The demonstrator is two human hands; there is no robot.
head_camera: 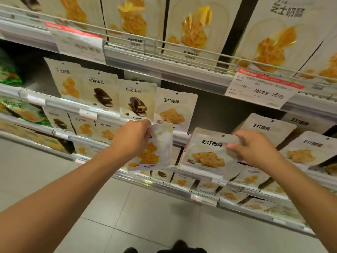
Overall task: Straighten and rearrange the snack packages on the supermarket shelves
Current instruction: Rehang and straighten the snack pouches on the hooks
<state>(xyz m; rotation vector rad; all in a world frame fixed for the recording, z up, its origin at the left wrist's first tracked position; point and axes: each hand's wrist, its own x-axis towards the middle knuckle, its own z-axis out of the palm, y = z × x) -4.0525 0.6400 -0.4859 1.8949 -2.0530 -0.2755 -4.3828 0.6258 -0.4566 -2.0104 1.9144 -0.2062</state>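
Left hand (134,138), reaching in from 7 o'clock, has its fingers and thumb curled round the top edge of a white cheese-cracker pouch (155,152), which hangs tilted in front of the middle shelf rail (102,114), clear of the row behind it. Right hand (253,148), entering from 4 o'clock, pinches the right upper edge of a coconut-cracker pouch (206,154) between thumb and fingertips; that pouch leans back at the front of a stack on the same shelf level, just beside the cheese-cracker pouch at its 3 o'clock side. Directly above the left hand, at 12 o'clock from it, stand two cocoa-milk pouches (136,101) with dark biscuits printed on them, and a further upright coconut pouch (175,108) is just beside them at 3 o'clock. More coconut pouches (306,152) lean at 3 o'clock from the right hand, one behind another. Large cheese-cracker bags (197,28) fill the upper shelf at 12 o'clock behind a wire guard rail (182,52). A red-and-white price card (262,88) hangs from that shelf edge at 1 o'clock. Lower shelves at 5 o'clock carry smaller pouches (231,194); their print is too blurred to read, though they appear to be the same product family. Green bags (11,73) sit at 9 o'clock. Grey floor tiles (127,216) occupy 6 o'clock.
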